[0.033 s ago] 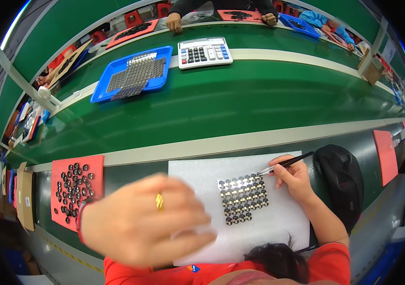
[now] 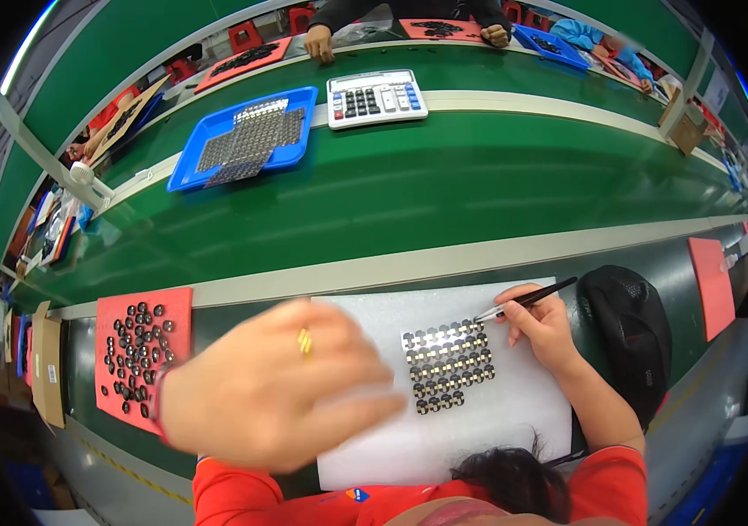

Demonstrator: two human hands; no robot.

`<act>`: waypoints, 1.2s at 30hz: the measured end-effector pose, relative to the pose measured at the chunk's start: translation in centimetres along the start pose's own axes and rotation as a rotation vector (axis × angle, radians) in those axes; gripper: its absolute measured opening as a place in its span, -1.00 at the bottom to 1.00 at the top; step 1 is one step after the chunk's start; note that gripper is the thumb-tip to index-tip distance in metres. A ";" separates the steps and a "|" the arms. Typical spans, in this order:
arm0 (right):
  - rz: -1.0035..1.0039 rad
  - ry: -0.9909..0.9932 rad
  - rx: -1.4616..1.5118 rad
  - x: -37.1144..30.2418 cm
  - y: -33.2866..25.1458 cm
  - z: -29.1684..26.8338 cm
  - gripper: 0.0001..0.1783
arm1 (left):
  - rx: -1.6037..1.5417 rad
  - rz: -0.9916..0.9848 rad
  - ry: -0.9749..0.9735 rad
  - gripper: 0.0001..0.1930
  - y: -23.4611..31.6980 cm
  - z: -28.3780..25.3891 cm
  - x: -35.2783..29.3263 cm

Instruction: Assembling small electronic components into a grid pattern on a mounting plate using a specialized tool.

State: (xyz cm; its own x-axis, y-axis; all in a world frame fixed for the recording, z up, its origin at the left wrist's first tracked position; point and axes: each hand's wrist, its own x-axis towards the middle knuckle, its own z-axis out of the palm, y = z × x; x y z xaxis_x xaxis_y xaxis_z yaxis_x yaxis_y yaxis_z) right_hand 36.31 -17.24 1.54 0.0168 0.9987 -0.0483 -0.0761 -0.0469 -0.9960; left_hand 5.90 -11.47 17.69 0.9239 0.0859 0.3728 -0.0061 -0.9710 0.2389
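Observation:
My right hand grips a slim black-handled tool with a silvery front end. Its tip meets the far right corner of a sheet of small black-and-gold parts, set in rows on a white foam sheet. Whether the tool is a brush or tweezers cannot be made out. My left hand, with a gold ring, is raised close to the camera between the white sheet and a pink mat. Its fingers are smeared by motion and point right. Many round black pieces lie scattered on the pink mat.
A black mesh bag sits right of the white sheet. Beyond the pale ledge are a blue tray holding metal sheets and a desk calculator. Across the bench, another person's hands rest near a red mat. A cardboard box stands far left.
My left hand has shifted slightly up and to the right. My right hand and its tool stay nearly in place.

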 end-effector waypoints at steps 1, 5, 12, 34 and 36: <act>-0.006 0.003 0.002 0.0 0.0 0.0 -0.80 | 0.024 -0.070 0.025 -0.83 -0.6 0.8 0.5; -0.014 0.007 0.018 -0.2 -0.2 0.2 -0.80 | 0.052 -0.184 0.192 -0.69 -6.4 6.0 2.5; 0.008 0.044 0.038 0.2 -0.5 0.6 -0.81 | 0.075 -0.561 0.412 -0.56 -12.4 16.3 -0.4; 0.006 -0.031 0.030 -0.2 0.2 -0.1 -0.78 | 0.070 -0.677 0.333 -0.70 -12.4 16.7 -0.2; 0.007 -0.031 0.023 -0.2 0.2 -0.1 -0.78 | 0.072 -0.679 0.330 -0.73 -12.4 16.7 -0.1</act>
State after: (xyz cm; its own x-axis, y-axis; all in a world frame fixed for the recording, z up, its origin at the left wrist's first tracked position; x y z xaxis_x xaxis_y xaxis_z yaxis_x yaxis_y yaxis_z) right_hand 36.39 -17.46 1.38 -0.0147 0.9985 -0.0526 -0.0991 -0.0538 -0.9936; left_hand 12.22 -3.18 -0.27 0.5536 0.7213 0.4163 0.5586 -0.6923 0.4568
